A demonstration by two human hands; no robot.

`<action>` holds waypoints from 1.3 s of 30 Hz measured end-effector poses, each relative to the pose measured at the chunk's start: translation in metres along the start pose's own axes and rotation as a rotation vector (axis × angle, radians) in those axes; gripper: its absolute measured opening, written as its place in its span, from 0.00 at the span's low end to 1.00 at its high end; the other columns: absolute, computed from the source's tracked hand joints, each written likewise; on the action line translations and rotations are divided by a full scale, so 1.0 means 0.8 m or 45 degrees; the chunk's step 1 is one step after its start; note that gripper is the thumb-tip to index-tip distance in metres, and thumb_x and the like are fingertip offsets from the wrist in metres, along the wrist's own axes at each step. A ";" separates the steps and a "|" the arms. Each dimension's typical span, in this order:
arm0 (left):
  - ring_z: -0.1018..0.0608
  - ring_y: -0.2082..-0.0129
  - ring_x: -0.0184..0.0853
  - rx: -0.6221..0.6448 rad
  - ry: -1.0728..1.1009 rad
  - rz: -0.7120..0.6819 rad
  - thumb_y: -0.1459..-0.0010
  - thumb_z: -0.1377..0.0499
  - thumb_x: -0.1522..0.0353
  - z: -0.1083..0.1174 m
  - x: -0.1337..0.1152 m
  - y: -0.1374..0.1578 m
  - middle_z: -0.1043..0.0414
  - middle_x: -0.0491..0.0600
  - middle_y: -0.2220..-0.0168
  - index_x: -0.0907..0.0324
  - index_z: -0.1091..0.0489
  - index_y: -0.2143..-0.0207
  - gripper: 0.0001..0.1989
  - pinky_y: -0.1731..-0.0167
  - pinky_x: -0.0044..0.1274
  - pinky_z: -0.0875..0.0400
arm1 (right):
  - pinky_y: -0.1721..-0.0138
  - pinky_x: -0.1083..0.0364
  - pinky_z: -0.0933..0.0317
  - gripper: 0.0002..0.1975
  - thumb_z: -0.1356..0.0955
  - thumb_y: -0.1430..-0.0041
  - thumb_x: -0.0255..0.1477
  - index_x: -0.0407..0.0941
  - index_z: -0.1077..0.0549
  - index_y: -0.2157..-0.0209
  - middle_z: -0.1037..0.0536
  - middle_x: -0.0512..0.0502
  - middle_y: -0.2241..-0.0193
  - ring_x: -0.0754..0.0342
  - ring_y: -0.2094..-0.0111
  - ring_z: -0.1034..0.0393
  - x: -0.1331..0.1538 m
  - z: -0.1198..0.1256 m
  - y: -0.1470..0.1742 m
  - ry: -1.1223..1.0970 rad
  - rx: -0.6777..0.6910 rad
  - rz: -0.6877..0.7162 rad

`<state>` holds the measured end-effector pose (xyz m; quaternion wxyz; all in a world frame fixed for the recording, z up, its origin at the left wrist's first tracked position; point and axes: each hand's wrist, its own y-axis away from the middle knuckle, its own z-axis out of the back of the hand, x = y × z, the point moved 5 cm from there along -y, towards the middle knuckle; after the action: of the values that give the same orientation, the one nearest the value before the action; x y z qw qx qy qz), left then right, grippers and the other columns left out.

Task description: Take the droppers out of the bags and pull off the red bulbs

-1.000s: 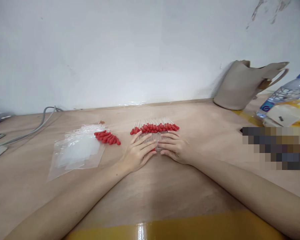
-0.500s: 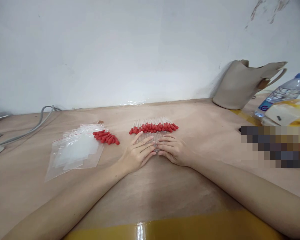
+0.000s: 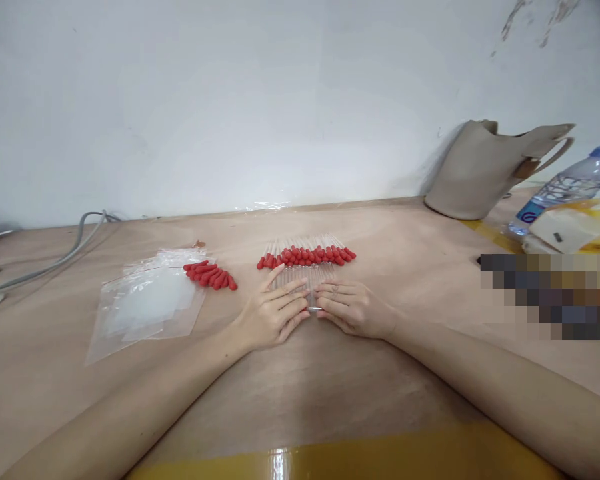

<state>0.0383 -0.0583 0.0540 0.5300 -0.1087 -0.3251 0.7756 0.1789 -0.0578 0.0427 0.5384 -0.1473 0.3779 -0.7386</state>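
Note:
A row of droppers (image 3: 307, 255) with red bulbs lies in the middle of the table, thin clear tips toward the wall. Just in front of the bulbs, slim clear tubes (image 3: 313, 283) lie side by side, partly covered by my hands. My left hand (image 3: 275, 310) rests over their left part, fingers stretched and the thumb at the near ends. Over the right part lies my right hand (image 3: 355, 308), its fingers extended flat toward the left. A small gap between the two hands shows the tubes' near ends. Several loose red bulbs (image 3: 211, 274) lie to the left.
Clear zip bags (image 3: 150, 300) are stacked at the left, under some red bulbs. Grey cables (image 3: 83, 243) run along the left. At the right back stand a beige pitcher-shaped container (image 3: 485, 170), a water bottle (image 3: 563, 187) and a yellow-white package (image 3: 575, 223). A blurred patch covers the right edge.
My right hand has shifted slightly toward me along the tubes, and my left hand has moved only a little. More of the clear tubes shows between them. The droppers look unmoved.

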 end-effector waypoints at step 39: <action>0.28 0.69 0.35 0.061 -0.077 1.483 0.48 0.48 0.62 0.119 0.206 0.093 0.28 0.50 0.66 0.60 0.30 0.56 0.19 0.71 0.24 0.33 | 0.69 0.55 0.43 0.13 0.40 0.46 0.26 0.43 0.26 0.61 0.26 0.46 0.74 0.54 0.75 0.34 -0.073 0.010 0.055 0.278 0.121 -0.869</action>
<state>-0.1347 0.0346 0.1094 0.0092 -0.2354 -0.2091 0.9491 0.2359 -0.0137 0.0275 0.2235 -0.1600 0.3276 -0.9040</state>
